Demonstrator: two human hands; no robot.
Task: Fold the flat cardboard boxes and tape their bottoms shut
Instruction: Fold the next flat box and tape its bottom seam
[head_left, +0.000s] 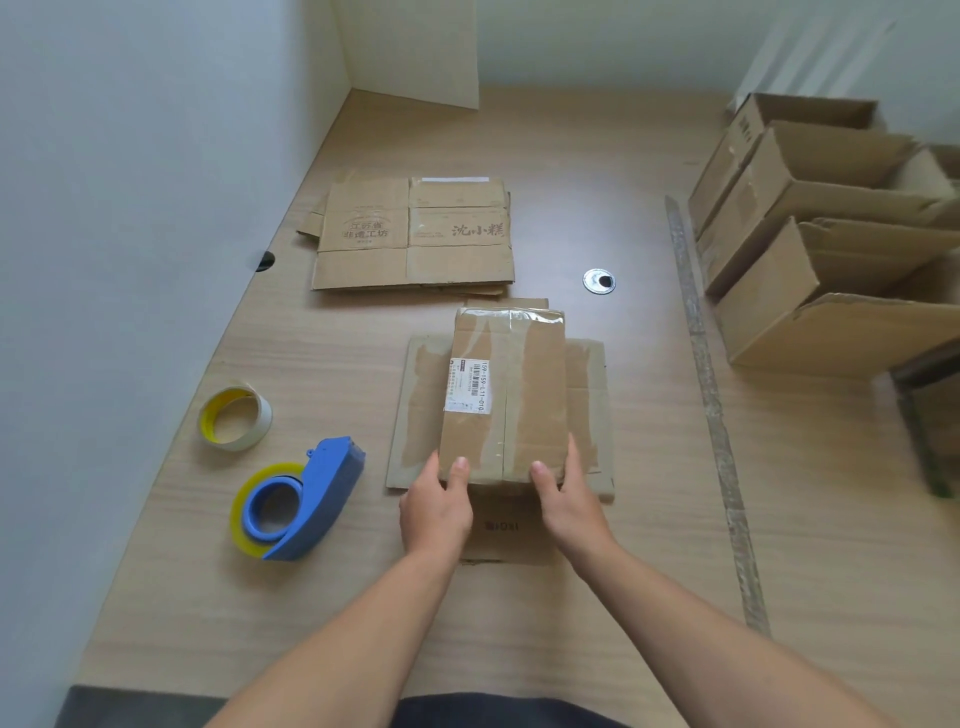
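A brown cardboard box (506, 395) with a white shipping label and old clear tape stands in the middle of the desk, its flaps spread flat around it. My left hand (436, 506) grips its near left corner, thumb on top. My right hand (569, 499) grips its near right corner the same way. A blue tape dispenser (306, 506) with a yellow-edged roll lies to the left of my left hand. A loose tape roll (235, 418) lies farther left. A stack of flat printed boxes (415, 234) lies behind.
Several folded open boxes (826, 234) stand in a row at the right edge of the desk. A round metal cable grommet (599, 281) sits behind the box. A white wall runs along the left, and a strip (711, 395) crosses the desk on the right.
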